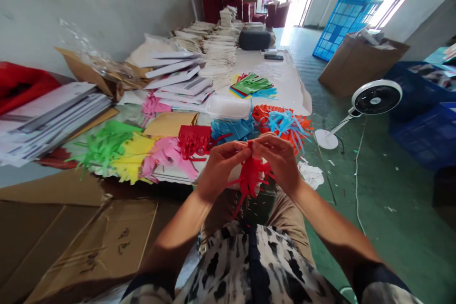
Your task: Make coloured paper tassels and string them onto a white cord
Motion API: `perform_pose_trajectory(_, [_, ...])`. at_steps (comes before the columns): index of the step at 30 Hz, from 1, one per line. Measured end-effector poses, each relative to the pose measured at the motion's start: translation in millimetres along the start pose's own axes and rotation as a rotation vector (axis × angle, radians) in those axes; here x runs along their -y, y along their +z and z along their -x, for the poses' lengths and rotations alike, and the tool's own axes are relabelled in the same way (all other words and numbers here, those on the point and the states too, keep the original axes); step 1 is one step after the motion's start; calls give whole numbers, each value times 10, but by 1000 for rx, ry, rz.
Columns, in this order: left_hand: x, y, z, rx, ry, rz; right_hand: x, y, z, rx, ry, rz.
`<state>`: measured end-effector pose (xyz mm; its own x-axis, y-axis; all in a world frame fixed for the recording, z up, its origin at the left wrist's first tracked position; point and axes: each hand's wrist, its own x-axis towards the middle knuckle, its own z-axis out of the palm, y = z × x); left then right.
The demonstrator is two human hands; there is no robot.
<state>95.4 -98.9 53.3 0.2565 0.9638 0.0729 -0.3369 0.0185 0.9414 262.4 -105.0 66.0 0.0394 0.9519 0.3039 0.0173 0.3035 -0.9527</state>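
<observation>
Between my two hands hangs a red paper tassel (250,175), its fringed strips dangling over my lap. My left hand (228,161) pinches its top edge from the left. From the other side my right hand (276,154) pinches the same edge, fingertips almost meeting the left ones. On the table just beyond lie fringed paper pieces: a red stack (195,138), a blue one (231,129), and orange ones (265,113) with light blue strips (285,122) on top. Pink (169,152), yellow (135,152) and green (110,140) fringes lie to the left.
Piled envelopes (178,78) and a white plastic tray (228,106) sit behind the fringes. A green fringe (252,83) lies farther back. Cardboard (114,232) stands at lower left. On the right floor are a white fan (375,97), a carton (359,61) and blue crates (345,23).
</observation>
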Motion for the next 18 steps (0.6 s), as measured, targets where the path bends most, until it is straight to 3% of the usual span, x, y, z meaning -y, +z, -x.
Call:
perform_pose_trajectory(4, [45, -49, -78, -143, 95, 28, -138, 53, 37, 154, -34, 115])
perform_pose_trajectory(9, [-44, -190, -169, -267, 198, 144, -423, 35, 180, 479, -193, 548])
perform_pose_trajectory(11, [-80, -246, -151, -286, 195, 107, -425, -35, 133, 543, -247, 606])
perform_pose_trajectory(14, [-61, -279, -82, -254, 204, -100, -279, -71, -49, 388, -190, 503])
perform_pose_trajectory(18, [48, -253, -8, -195, 197, -238, -80, 124, -241, 202, -143, 401])
